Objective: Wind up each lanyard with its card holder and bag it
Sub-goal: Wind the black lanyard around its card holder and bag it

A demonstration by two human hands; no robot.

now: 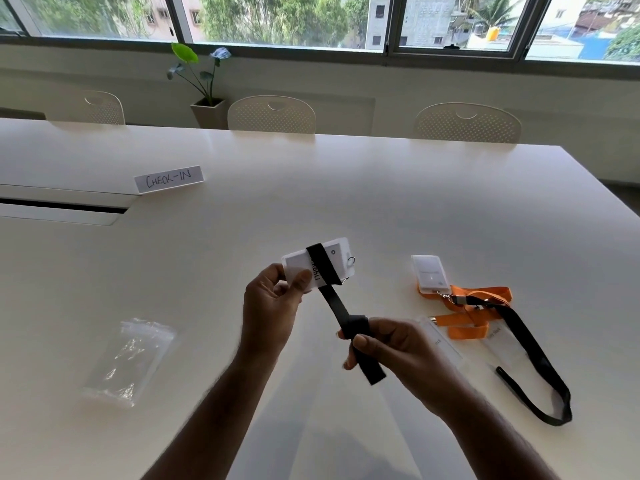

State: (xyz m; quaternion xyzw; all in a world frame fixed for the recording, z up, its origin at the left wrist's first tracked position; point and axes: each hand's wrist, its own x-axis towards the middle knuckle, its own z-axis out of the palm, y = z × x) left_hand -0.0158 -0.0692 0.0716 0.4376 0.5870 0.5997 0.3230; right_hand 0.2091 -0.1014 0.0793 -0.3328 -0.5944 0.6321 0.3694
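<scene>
**Black strap going round the white card holder above the table**

We are sitting at a broad, glossy white table (398, 202) in a bright room. Three perforated cream chairs (272, 114) are standing along its far side, a potted green plant (204, 88) is standing behind them, and a long window (311, 19) is showing trees and buildings. A white paper sign reading "CHECK-IN" (168, 178) is lying at far left, beside a cable slot in the tabletop.

We are holding a white rectangular plastic card holder (317, 263) in the air, its long axis running left to right, its metal ring end pointing right. A flat black fabric lanyard (334, 299) is crossing its middle as a band, then running down and to the right.

Our left hand (270, 313) is pinching the holder's left end between thumb and fingers. Our right hand (391, 344), lower and to the right, is gripping the strap, which is looping over the fingers with its free end hanging below.

A clear zip plastic bag (130, 362) is lying flat on the table to the left of both hands. To the right, an orange fabric lanyard (474, 315) and a second black lanyard (533, 362) are lying tangled with more clear card holders (431, 273).
</scene>
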